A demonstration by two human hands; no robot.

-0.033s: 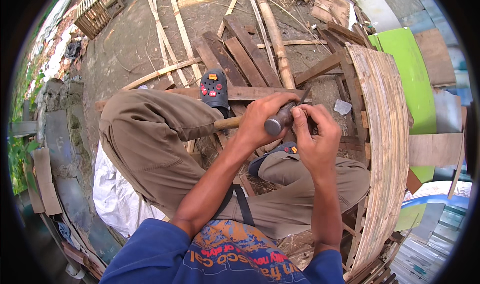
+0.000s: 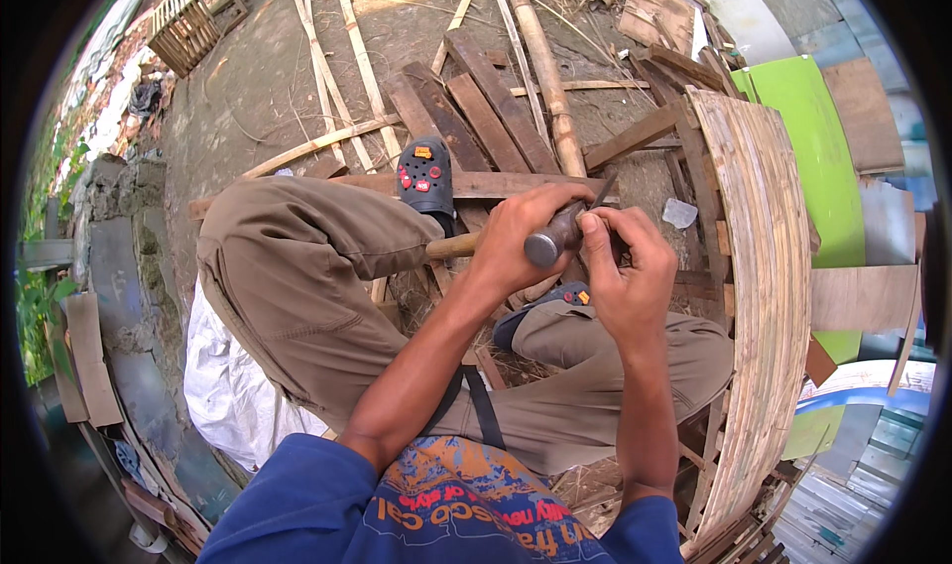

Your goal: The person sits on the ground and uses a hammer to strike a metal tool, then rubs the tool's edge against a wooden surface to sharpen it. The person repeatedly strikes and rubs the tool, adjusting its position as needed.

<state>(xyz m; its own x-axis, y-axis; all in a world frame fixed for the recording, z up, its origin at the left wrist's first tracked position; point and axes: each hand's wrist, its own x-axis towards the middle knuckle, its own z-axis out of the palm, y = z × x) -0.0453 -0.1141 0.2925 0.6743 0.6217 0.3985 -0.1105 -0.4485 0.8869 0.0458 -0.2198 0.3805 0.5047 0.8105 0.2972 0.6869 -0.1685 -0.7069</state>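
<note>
My left hand [image 2: 516, 242] is wrapped round a claw hammer [image 2: 543, 250] close to its head. The round striking face is turned toward me, and the wooden handle sticks out to the left of my fist. Beyond the knuckles a dark pointed claw shows. My right hand [image 2: 633, 266] is closed in a pinch against the far side of the hammer head, thumb and forefinger together. Whatever lies between those fingertips is too small or too hidden to name. Both hands are held above the ground between my bent knees.
Dark wooden planks [image 2: 486, 123] lie piled ahead, with a crosswise beam [image 2: 327, 184] by my left shoe [image 2: 424, 175]. A bamboo pole [image 2: 543, 78] stretches away beyond. To my right stands a bamboo-slat panel [image 2: 759, 266]. A white sack [image 2: 223, 376] lies by my left thigh.
</note>
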